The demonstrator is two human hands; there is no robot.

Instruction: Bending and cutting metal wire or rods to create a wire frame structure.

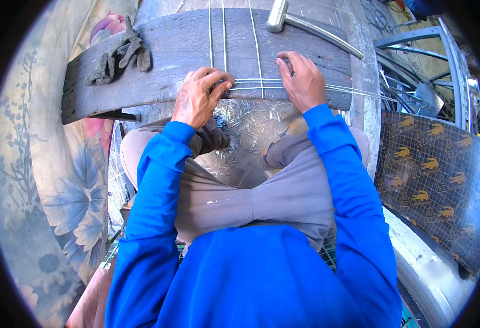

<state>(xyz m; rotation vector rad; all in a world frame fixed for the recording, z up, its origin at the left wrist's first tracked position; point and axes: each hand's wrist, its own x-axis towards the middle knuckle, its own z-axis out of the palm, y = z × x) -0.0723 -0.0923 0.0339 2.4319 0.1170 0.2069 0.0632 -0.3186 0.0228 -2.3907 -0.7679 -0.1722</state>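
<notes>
Thin metal wires (245, 80) lie lengthwise along the near part of a dark, worn wooden board (166, 52). Other metal wires (255, 46) run away from me over the board and cross them. My left hand (199, 95) is closed, its thumb and fingers pinched on the lengthwise wires near the left crossing wires. Over the same wires farther right is my right hand (304, 82), its index finger and thumb apart with nothing visible between them; its other fingers are partly hidden. A metal hammer (278, 16) lies at the board's far edge, beyond my right hand.
A dark grey glove (122, 57) rests on the board's left end. Short metal pieces (245, 123) litter the floor between my legs. A flower-patterned cloth (76, 186) hangs at the left. A patterned dark panel (431, 186) and a grey metal frame (453, 71) stand at the right.
</notes>
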